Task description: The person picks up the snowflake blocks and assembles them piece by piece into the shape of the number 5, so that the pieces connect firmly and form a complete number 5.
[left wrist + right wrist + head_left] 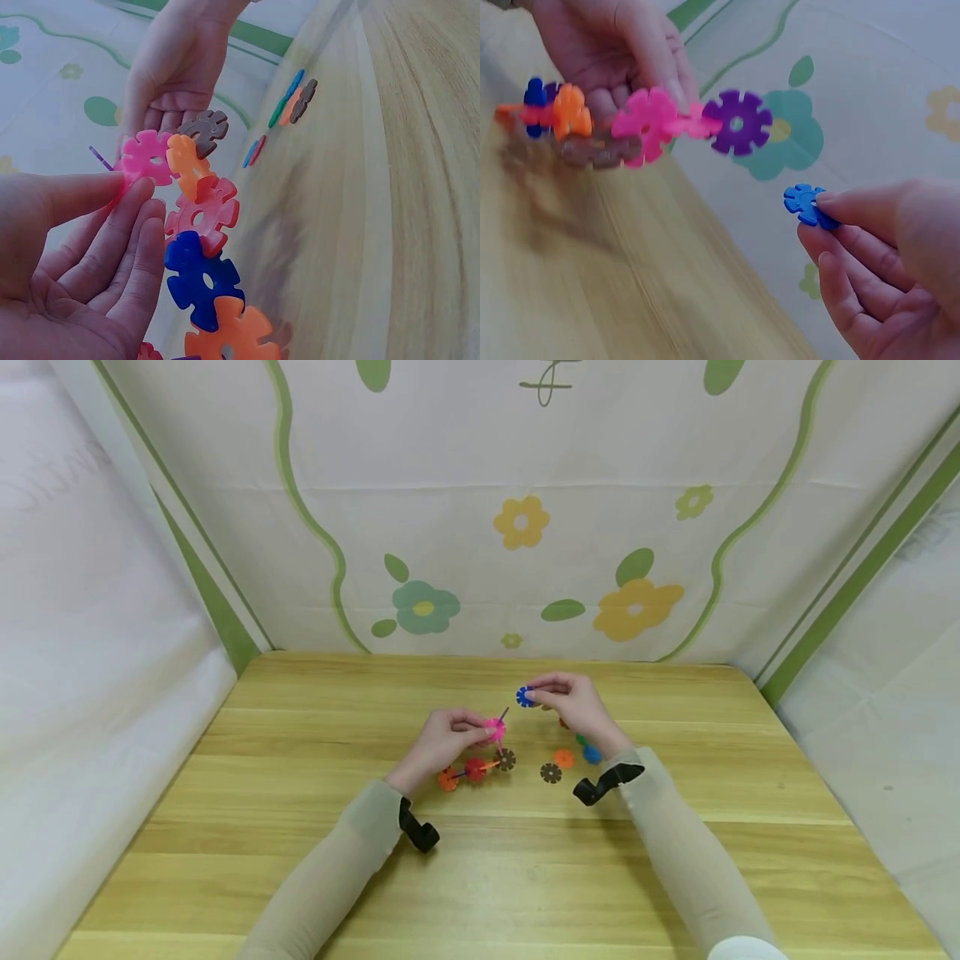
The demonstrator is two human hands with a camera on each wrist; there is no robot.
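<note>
My left hand point(442, 742) pinches a pink notched disc point(150, 157) in a chain of interlocking plastic discs. The chain includes a purple disc point(737, 122) at one end, a brown disc point(506, 760), a red disc point(476, 769), a dark blue disc point(204, 280) and an orange disc point(448, 779). My right hand point(573, 702) pinches a single blue notched disc point(810, 205) between thumb and fingers. In the right wrist view this blue disc is apart from the purple end of the chain.
Loose discs lie on the wooden table point(480, 877) near my right wrist: a brown disc point(551, 773), an orange disc point(564, 759), a blue disc point(592, 754) and a green one point(581, 739). A printed cloth wall point(450, 527) rises behind the table.
</note>
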